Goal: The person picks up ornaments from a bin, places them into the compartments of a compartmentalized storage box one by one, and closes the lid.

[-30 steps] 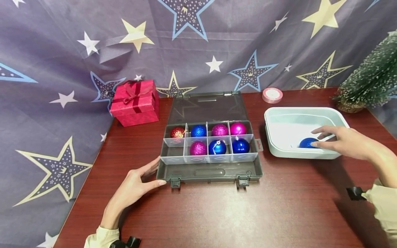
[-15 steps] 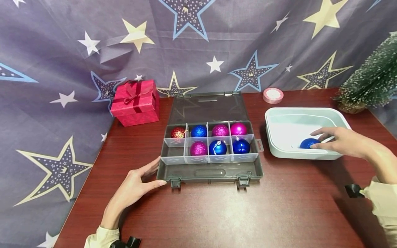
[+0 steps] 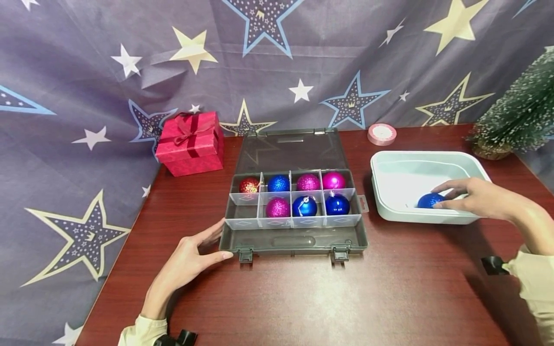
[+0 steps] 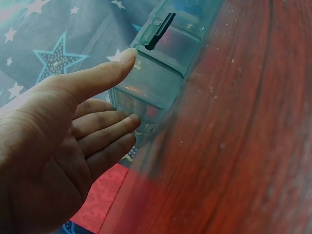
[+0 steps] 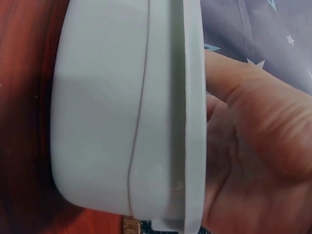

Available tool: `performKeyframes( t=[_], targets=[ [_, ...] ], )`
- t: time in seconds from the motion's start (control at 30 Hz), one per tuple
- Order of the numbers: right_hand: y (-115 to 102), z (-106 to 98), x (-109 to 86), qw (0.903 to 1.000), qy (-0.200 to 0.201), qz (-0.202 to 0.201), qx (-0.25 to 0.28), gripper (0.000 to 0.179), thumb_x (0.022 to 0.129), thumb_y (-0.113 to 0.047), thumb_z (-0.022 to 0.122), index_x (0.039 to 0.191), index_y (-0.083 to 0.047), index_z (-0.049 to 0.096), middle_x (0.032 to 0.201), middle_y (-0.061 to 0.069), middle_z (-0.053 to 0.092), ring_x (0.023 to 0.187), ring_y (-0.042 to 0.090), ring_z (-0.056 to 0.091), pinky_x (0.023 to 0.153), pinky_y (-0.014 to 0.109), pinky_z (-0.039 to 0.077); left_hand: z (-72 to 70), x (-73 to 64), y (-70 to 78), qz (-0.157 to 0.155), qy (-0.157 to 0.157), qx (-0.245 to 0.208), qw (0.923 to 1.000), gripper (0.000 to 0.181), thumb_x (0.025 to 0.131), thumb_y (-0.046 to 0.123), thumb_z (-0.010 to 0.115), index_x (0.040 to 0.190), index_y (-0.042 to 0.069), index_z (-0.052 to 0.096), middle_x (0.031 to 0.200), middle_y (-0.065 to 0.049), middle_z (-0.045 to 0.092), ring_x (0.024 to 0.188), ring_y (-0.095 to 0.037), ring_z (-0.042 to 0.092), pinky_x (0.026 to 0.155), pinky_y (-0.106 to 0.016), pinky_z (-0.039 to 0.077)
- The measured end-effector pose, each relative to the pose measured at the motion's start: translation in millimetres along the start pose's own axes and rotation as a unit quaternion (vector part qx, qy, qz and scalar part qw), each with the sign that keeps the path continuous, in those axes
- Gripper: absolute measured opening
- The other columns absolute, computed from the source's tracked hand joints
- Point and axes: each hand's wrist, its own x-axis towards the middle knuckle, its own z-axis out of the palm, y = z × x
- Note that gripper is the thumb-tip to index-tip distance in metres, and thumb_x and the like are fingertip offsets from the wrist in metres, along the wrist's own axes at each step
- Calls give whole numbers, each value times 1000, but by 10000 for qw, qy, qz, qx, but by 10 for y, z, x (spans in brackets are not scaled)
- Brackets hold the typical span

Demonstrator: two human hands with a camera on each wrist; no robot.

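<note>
Blue bauble (image 3: pixel 428 201) sits in the pale tub (image 3: pixel 426 217) toward the table's (image 3: pixel 281 302) right edge; expect it light, stiff and perhaps brittle, so pinch it gently across its sides. It looks round, with a speckled surface. Your right hand (image 3: pixel 482 198) curls around it, how firmly you cannot tell; your left hand (image 3: pixel 183 264), unclenched, touches the organizer case's (image 3: pixel 255 236) front-left corner.
</note>
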Motion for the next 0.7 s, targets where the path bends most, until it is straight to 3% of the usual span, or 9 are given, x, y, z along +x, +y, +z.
performKeyframes(
  t=[0.23,0.37,0.7],
  targets=[
    [-15,7,7,9998,192,49,83,47,97,-27,76,130,4,65,110,25,71,103,40,67,76,41,53,-4,1,5,-50,5,43,10000,79,87,31,87,155,15,51,145,-3,60,126,-18,61,99,-13,43],
    [-5,6,13,9987,494,-20,90,48,96,-27,77,132,3,65,112,28,70,104,41,66,74,36,51,-5,4,6,-72,13,54,10000,79,86,31,87,155,15,51,144,-4,60,126,-18,61,99,-12,42],
    [-70,-8,-25,9912,1273,-115,341,48,95,-27,78,137,-6,66,123,28,68,92,-6,59,72,12,42,-1,6,6,-45,30,85,9999,79,86,30,88,154,14,51,144,-4,61,125,-18,62,99,-12,42]
  ],
)
